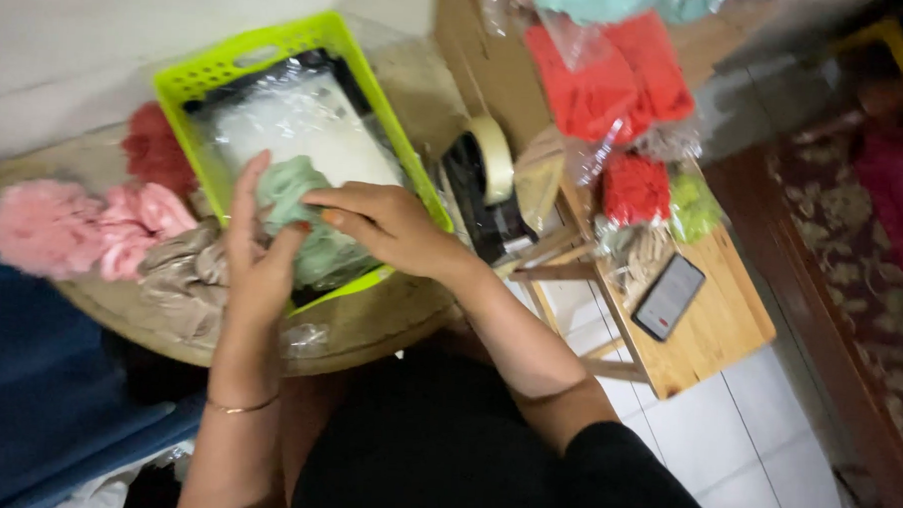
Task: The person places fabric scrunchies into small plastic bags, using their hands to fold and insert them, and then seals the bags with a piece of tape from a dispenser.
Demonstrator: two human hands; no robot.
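A pink fluffy bundle (42, 225) lies at nine o'clock, with a dark red one (155, 152) above it toward ten. A tape dispenser (486, 190) sits near the centre. At one o'clock, red cloth in clear bags (608, 79) rests on a wooden table (714, 333), where a phone (668, 296) lies at three o'clock.

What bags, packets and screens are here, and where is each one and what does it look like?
Phone: flat on the wooden table at right, dark rectangle, grey screen.
Red bags: clear plastic bags of red fluff, top middle of that table.
Green bag: small clear bag of lime fluff beside the red pom.
Clear packet: shiny plastic in the lime basket, above both hands.
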